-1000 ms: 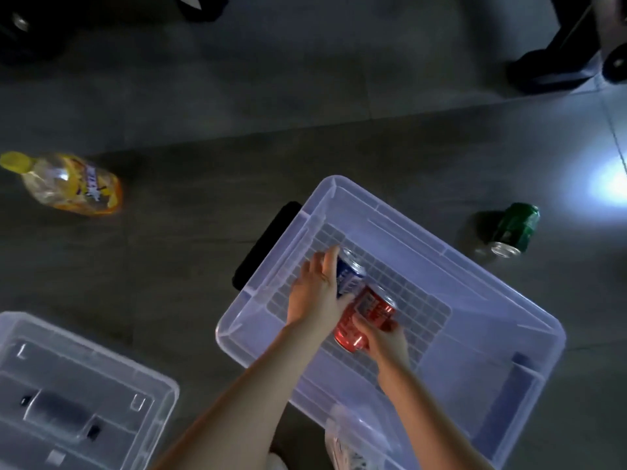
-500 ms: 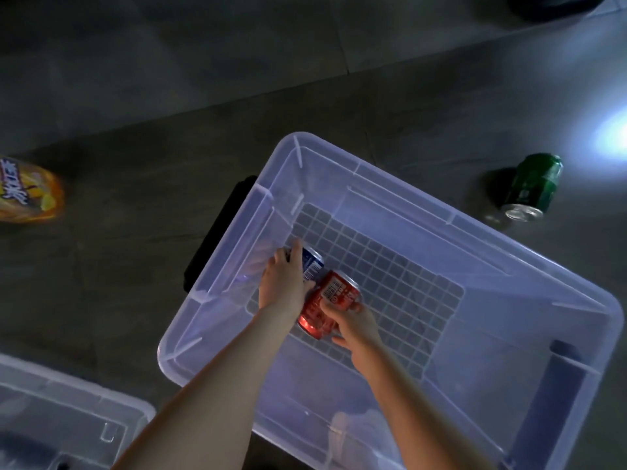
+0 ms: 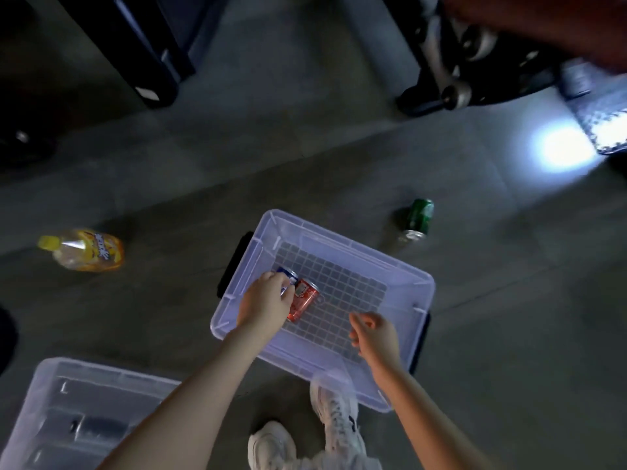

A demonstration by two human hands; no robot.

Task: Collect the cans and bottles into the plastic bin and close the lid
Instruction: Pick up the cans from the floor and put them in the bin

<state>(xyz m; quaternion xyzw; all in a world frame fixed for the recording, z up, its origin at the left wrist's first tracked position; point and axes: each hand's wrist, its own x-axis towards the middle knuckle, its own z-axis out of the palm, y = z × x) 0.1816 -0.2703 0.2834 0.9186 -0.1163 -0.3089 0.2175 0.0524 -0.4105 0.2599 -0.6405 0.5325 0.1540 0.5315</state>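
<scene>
A clear plastic bin (image 3: 400,266) is seen open on the dark tiled floor (image 3: 509,334), its black handle (image 3: 234,266) at the left end. Dark furniture legs (image 3: 149,56) and a wheeled chair base (image 3: 454,86) are seen beyond it, well apart; a bright light patch (image 3: 556,150) is seen at the right. Two white shoes (image 3: 336,415) are placed just beside the bin's near rim.

Three cans and one bottle are counted. Two cans lie inside the bin on its gridded bottom, touching each other: a blue can (image 3: 287,276), partly hidden, and a red can (image 3: 303,299). A green can (image 3: 416,221) lies on its side on the floor, near the bin's far right side. A yellow bottle (image 3: 83,250) lies on the floor, well left of the bin.

The left hand (image 3: 266,301) is held over the blue can, fingers curled on it; a firm grasp cannot be told. The right hand (image 3: 375,334) is loosely curled, empty, over the bin's near side. The clear lid (image 3: 44,395) lies at lower left, apart from the bin.
</scene>
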